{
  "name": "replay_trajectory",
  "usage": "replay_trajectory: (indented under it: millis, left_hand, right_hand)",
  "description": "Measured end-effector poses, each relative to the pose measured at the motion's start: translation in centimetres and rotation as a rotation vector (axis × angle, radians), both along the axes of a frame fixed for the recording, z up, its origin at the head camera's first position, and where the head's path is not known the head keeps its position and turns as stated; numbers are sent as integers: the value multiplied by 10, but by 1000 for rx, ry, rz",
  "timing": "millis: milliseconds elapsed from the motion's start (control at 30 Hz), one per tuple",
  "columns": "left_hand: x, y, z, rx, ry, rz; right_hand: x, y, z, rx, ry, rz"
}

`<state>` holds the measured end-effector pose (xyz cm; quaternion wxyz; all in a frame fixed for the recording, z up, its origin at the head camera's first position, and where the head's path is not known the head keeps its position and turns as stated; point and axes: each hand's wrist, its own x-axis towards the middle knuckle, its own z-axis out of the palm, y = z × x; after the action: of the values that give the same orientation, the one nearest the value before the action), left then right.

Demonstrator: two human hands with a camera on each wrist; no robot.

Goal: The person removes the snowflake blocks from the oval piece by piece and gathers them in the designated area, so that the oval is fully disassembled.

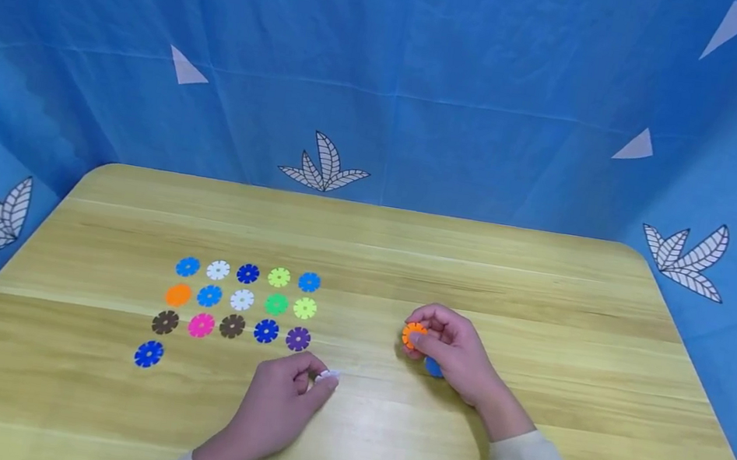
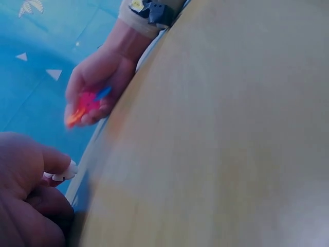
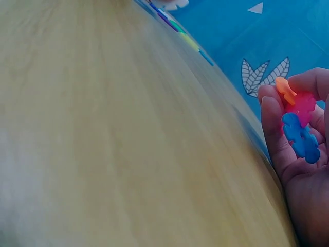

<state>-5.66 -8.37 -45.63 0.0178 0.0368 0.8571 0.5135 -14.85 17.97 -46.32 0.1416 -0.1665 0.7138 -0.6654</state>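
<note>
My left hand [image 1: 276, 406] pinches a white notched disc [image 1: 327, 376] between thumb and forefinger, low over the table just right of a purple disc [image 1: 298, 339]. In the left wrist view the white disc [image 2: 67, 171] shows at the fingertips. Farther right, my right hand [image 1: 458, 350] holds several notched discs. An orange disc [image 1: 413, 335] sits between its thumb and fingers. Inside the same hand, the right wrist view shows a pink-red disc [image 3: 302, 108] behind the orange one, and a blue disc [image 3: 299, 138] lying nearer the palm.
Left of my hands, notched discs lie flat in rows on the wooden table [image 1: 365, 253]. Among them are an orange disc [image 1: 178, 295], a pink disc [image 1: 202, 325] and a lone dark blue disc [image 1: 149, 354] in front. A blue patterned cloth [image 1: 393, 53] surrounds the table's far edge.
</note>
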Motion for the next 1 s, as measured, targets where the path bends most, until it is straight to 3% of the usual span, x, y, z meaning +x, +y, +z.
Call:
replay_trajectory:
  millis: [300,633,800,1000]
  left_hand:
    - [7,-26,6,14,-95,135]
    - [8,-50,13,-73,-171,219]
    - [10,-60,14,-142,-146,240]
    - [17,-72,14,-319,-30,277]
  right_hand:
    - [-1,0,-1,-10,-8,9]
    - [-2,-1,-1,-17,-13,15]
    - [-2,-1,-2,-14,-9,15]
    - [-3,-1,-2,-11,-4,17]
